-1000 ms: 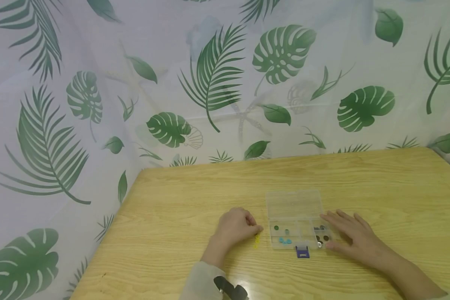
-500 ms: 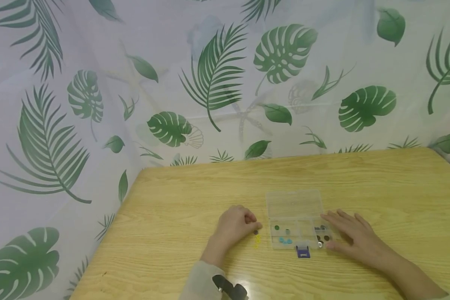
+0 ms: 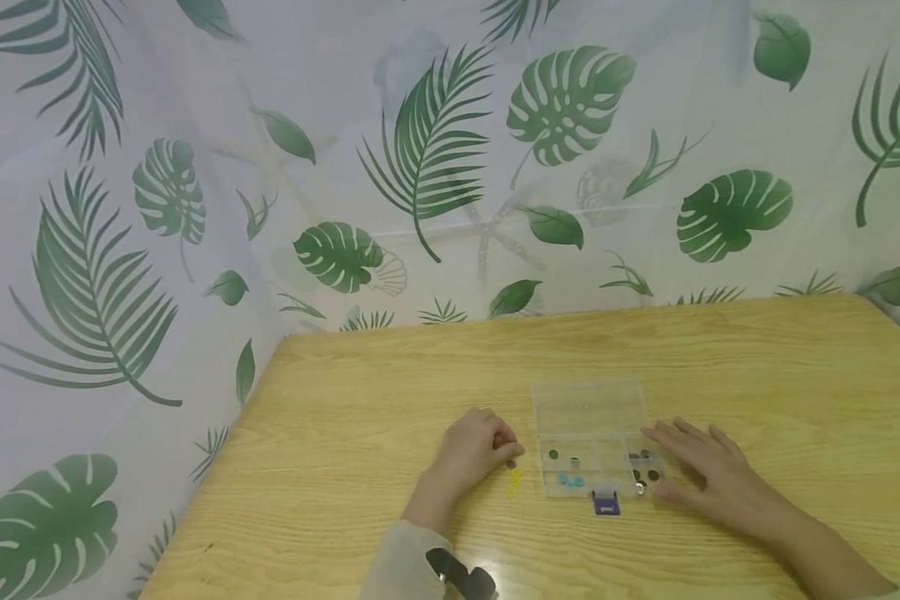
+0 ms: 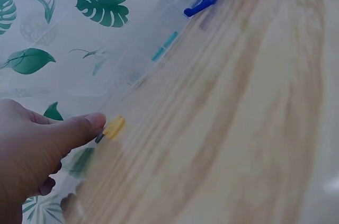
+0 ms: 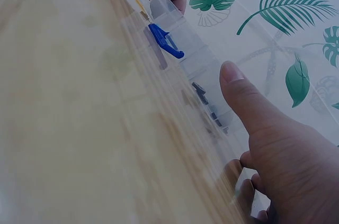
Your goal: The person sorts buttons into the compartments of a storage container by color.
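My left hand [image 3: 471, 450] rests low over the table with its fingers curled and thumb extended. Right under the thumb lies a small dark disc [image 3: 512, 464], at the far end of a short row of yellow ring-like pieces [image 3: 515, 477]. In the left wrist view the thumb tip overlaps the dark disc [image 4: 99, 137]; I cannot tell whether the fingers pinch it. My right hand [image 3: 708, 471], fingers spread and fairly straight, lies at the right side of a clear compartment box [image 3: 596, 493]. Its thumb [image 5: 233, 73] points up beside the box in the right wrist view.
The box's clear lid [image 3: 588, 407] lies folded back, away from me. A blue-purple latch [image 3: 606, 504] hangs at the front. Inside are green discs [image 3: 553, 455], light-blue rings [image 3: 564, 480] and several dark discs [image 3: 652, 476]. A leaf-print cloth [image 3: 420, 150] hangs behind the table.
My left hand has shifted slightly up and away from the yellow pieces. The dark disc, hidden a second ago, now shows below the thumb. My right hand and the box stay put.
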`<state>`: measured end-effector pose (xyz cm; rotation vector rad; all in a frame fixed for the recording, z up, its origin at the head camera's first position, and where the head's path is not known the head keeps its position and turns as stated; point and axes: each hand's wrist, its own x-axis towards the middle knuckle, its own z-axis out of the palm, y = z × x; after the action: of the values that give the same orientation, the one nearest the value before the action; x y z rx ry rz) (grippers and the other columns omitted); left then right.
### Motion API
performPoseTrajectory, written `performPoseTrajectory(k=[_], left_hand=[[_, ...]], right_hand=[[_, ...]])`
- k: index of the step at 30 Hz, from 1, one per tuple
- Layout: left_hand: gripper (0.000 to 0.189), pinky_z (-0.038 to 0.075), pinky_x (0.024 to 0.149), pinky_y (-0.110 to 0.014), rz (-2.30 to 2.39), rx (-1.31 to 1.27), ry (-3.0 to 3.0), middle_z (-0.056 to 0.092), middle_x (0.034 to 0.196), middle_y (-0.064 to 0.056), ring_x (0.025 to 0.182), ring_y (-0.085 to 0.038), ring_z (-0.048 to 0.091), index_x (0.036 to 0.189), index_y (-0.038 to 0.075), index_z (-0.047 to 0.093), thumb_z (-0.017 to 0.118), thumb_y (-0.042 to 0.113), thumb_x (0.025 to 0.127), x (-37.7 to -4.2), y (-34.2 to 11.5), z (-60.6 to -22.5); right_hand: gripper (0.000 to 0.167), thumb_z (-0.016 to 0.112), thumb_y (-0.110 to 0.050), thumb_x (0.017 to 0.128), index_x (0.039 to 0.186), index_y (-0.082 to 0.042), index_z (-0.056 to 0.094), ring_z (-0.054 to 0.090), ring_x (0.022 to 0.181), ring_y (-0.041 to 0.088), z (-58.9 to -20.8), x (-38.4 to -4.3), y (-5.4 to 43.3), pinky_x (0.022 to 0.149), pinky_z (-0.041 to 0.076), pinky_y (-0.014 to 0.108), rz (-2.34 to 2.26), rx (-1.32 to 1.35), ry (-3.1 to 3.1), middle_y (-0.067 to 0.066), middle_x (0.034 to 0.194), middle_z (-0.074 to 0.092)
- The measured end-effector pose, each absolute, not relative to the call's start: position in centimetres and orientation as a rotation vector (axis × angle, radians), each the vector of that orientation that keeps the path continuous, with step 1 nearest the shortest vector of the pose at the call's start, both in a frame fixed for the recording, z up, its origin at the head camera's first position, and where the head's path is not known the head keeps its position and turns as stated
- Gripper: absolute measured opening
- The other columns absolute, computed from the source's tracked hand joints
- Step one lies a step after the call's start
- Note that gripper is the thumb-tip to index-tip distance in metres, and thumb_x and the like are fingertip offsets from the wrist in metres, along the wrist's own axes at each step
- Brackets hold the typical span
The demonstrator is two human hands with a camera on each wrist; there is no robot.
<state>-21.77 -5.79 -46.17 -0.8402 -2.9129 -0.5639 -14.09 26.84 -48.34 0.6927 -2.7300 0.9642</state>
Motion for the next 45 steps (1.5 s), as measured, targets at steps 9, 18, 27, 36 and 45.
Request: performPoseTrajectory(k=[9, 18, 27, 36, 45], left_hand=[[0.017, 0.039, 0.064, -0.012, -0.569, -0.983, -2.716, 0.056, 0.079, 0.011, 0.074, -0.004, 0.048, 0.087, 0.02, 0.07, 0.066, 0.037, 0.087, -21.4, -5.1, -44.4], [0.016, 0.036, 0.064, -0.008, -0.47, -1.166, -2.485, 0.057, 0.075, 0.01, 0.072, -0.004, 0.048, 0.084, 0.021, 0.072, 0.069, 0.037, 0.085, -20.8, -2.4, -44.2], [0.021, 0.033, 0.065, -0.004, -0.348, -1.288, -2.481, 0.06, 0.08, 0.013, 0.073, 0.0, 0.047, 0.088, 0.023, 0.072, 0.065, 0.043, 0.086, -19.5, 1.1, -44.3], [0.022, 0.032, 0.068, -0.005, -0.287, -1.28, -2.649, 0.058, 0.084, 0.018, 0.077, 0.003, 0.045, 0.091, 0.028, 0.071, 0.06, 0.047, 0.088, -18.9, 3.2, -44.1], [0.021, 0.033, 0.066, -0.003, -0.544, -1.245, -2.695, 0.058, 0.083, 0.017, 0.076, 0.004, 0.045, 0.094, 0.024, 0.072, 0.064, 0.042, 0.087, -19.1, 2.8, -44.5]], right_hand=[[0.067, 0.069, -0.028, 0.085, 0.144, -0.016, 0.04, 0.029, 0.128, 0.055, -48.4, -14.1, 26.8, 0.109, -0.004, 0.063, 0.956, 0.685, -2.732, 0.027, 0.14, 0.042], [0.068, 0.069, -0.028, 0.085, 0.144, -0.018, 0.039, 0.029, 0.129, 0.053, -48.7, -14.0, 27.1, 0.109, -0.004, 0.062, 0.949, 0.673, -2.738, 0.026, 0.141, 0.042], [0.066, 0.069, -0.029, 0.085, 0.144, -0.019, 0.04, 0.03, 0.128, 0.055, -48.6, -14.0, 27.1, 0.108, -0.002, 0.065, 0.955, 0.676, -2.742, 0.025, 0.141, 0.042], [0.066, 0.069, -0.029, 0.085, 0.143, -0.018, 0.04, 0.031, 0.128, 0.054, -48.6, -14.2, 27.0, 0.108, -0.002, 0.064, 0.928, 0.669, -2.746, 0.026, 0.14, 0.043], [0.067, 0.069, -0.03, 0.084, 0.143, -0.017, 0.041, 0.031, 0.128, 0.055, -48.6, -14.3, 27.0, 0.108, 0.0, 0.064, 0.911, 0.67, -2.736, 0.026, 0.139, 0.044]])
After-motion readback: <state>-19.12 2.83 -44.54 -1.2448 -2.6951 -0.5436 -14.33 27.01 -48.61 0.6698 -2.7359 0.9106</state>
